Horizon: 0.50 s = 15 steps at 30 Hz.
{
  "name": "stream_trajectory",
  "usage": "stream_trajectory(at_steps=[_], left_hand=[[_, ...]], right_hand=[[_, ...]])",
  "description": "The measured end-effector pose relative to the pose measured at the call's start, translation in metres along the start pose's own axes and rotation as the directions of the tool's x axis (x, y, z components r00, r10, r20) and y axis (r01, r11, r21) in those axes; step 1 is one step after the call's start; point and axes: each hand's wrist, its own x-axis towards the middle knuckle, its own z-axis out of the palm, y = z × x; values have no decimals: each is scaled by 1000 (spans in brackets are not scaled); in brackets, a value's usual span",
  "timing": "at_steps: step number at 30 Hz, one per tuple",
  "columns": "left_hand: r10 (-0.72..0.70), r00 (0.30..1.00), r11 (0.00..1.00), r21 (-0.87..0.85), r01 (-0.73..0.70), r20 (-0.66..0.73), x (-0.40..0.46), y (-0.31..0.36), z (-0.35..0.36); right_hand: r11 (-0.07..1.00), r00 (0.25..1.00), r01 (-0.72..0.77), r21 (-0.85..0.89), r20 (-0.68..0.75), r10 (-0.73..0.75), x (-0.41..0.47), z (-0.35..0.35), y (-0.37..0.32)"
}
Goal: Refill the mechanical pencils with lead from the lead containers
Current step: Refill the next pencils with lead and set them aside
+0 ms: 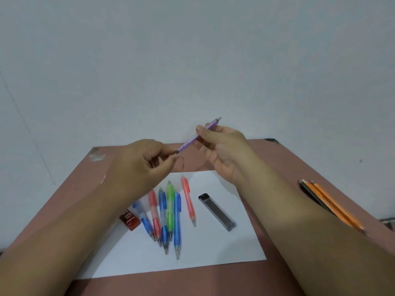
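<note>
Your purple pencil (197, 134) tilts in the air; six coloured pencils (168, 212) and a dark lead case (217, 211) lie on the near paper.

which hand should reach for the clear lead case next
Left. The right hand grips the purple pencil; the left hand only pinches at its tip. The clear lead case lies on the paper between both arms.

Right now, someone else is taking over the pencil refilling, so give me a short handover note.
Right hand holds the purple pencil up over the table, tip pointing to the left hand, whose fingers pinch at that tip; whether a lead is there is too small to tell.
On the white paper: six pencils, the clear lead case, and the red lead box at the paper's left edge.
Done: cannot tell which pencils are filled.
Left: finish the purple one, then check the six.
</note>
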Motion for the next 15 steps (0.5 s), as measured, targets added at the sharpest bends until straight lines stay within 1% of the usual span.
stream_trajectory(at_steps=[3, 5, 8, 10, 13, 15], left_hand=[[204, 979, 976, 82, -203, 0, 1, 7, -5], [311, 950, 947, 69, -313, 33, 0, 16, -9], [330, 939, 943, 4, -332, 102, -2, 34, -8], [293, 935, 953, 17, -302, 201, -2, 47, -3], [302, 896, 946, 10, -323, 325, -1, 72, 11], [319, 870, 943, -33, -331, 376, -3, 90, 22]], right_hand=[[999, 998, -50, -6, 36, 50, -13, -2, -6], [996, 995, -77, -53, 55, 80, -26, -6, -13], [977, 999, -1, -212, 31, 8, -46, -22, -32], [932, 998, 54, -360, -6, -60, -56, -35, -47], [801, 989, 85, -593, -46, -139, -75, -63, -72], [671, 982, 93, -735, -45, -185, -86, -84, -84]])
